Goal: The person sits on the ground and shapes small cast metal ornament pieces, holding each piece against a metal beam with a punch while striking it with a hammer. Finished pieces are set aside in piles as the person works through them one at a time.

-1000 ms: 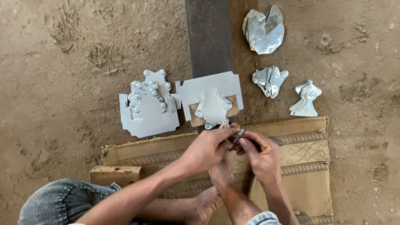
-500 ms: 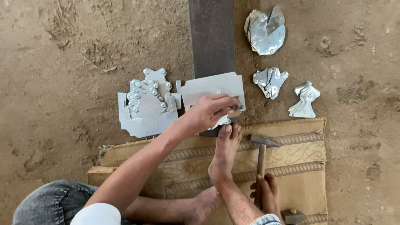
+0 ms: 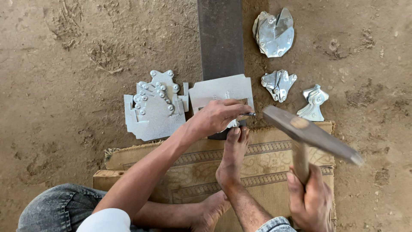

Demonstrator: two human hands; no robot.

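Since half a second ago the hammer has come up off the mat: its head, then lying low near the foot, now hangs raised and blurred above the mat's far edge, and the right hand has climbed with it.

That right hand is wrapped tight round the wooden handle, which runs nearly straight away from the person. The dark head sits crosswise on it, its long axis slanting from upper left to lower right, the left end aimed toward the work.

The left hand stays where it was, its fingers pressed together on a small dark pin that pokes out to the right, lying roughly level. Beneath the hand lies a flat silver metal plate on the end of a long dark steel bar that runs away from the person. A bare foot presses toes-first against the near end of the bar.

A stack of riveted plates lies just left. Three bent metal pieces sit on the dirt to the right.
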